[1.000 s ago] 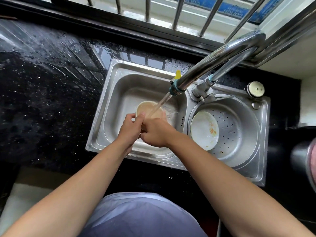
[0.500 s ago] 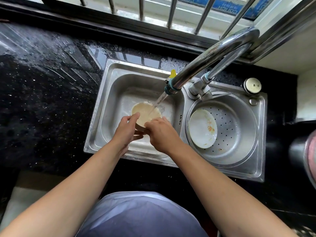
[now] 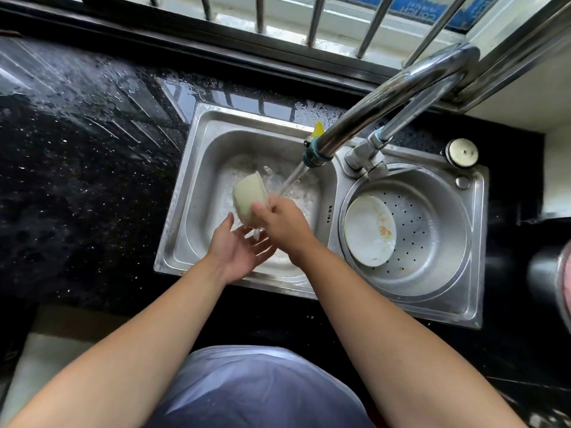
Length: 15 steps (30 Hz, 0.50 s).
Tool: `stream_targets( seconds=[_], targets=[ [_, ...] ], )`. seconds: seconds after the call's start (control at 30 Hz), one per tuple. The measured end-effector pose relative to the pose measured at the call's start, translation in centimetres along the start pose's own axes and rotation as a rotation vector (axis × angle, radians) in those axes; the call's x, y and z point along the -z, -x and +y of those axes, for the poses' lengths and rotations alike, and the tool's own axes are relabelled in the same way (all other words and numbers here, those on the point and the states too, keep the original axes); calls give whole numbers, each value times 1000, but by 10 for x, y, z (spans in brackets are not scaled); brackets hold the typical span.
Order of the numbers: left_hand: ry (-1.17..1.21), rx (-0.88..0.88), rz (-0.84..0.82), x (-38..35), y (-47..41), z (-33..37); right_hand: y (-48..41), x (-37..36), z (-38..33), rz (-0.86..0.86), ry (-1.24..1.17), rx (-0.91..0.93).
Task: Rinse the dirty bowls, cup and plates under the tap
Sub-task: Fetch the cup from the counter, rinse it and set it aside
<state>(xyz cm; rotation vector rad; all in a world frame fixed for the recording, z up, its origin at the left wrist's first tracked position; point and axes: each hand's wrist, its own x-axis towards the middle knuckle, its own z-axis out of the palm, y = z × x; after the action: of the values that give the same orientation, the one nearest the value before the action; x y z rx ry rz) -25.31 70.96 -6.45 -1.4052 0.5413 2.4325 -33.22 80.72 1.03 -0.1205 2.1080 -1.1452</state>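
Note:
A cream bowl (image 3: 249, 196) is tipped on its side over the left sink basin (image 3: 200, 186), its outside facing me. My right hand (image 3: 285, 222) grips its rim. My left hand (image 3: 239, 250) is just below it, palm up, fingers spread, holding nothing. Water runs from the chrome tap (image 3: 383, 100) and falls just right of the bowl onto my right hand. A white plate (image 3: 369, 231) with an orange stain leans in the round perforated basin (image 3: 432, 242) on the right.
Wet black stone counter (image 3: 77, 180) surrounds the steel sink. Window bars (image 3: 315, 20) run along the back. A round metal cap (image 3: 463, 152) sits at the sink's back right corner. A dark pot (image 3: 553, 273) stands at the right edge.
The bowl, held upright under the stream by both hands, has been tipped onto its side by my right hand. My left hand has let go and opened beneath it.

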Motion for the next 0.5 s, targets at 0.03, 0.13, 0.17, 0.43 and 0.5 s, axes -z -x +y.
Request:
stream_targets(
  seconds=[0.03, 0.13, 0.17, 0.43, 0.5],
  targets=[
    [67, 0, -17, -2, -1, 0, 0, -2, -1, 15, -190, -80],
    [167, -21, -68, -8, -3, 1, 2, -3, -1, -30, -788, -258],
    [178, -32, -79, -10, -3, 4, 1, -2, 2, -53, -886, -279],
    [50, -179, -81, -24, -10, 16, -4, 19, 40, -93, -833, -565],
    [-24, -237, -55, -32, -10, 19, -3, 33, 55, -66, -682, -589]
  ],
)
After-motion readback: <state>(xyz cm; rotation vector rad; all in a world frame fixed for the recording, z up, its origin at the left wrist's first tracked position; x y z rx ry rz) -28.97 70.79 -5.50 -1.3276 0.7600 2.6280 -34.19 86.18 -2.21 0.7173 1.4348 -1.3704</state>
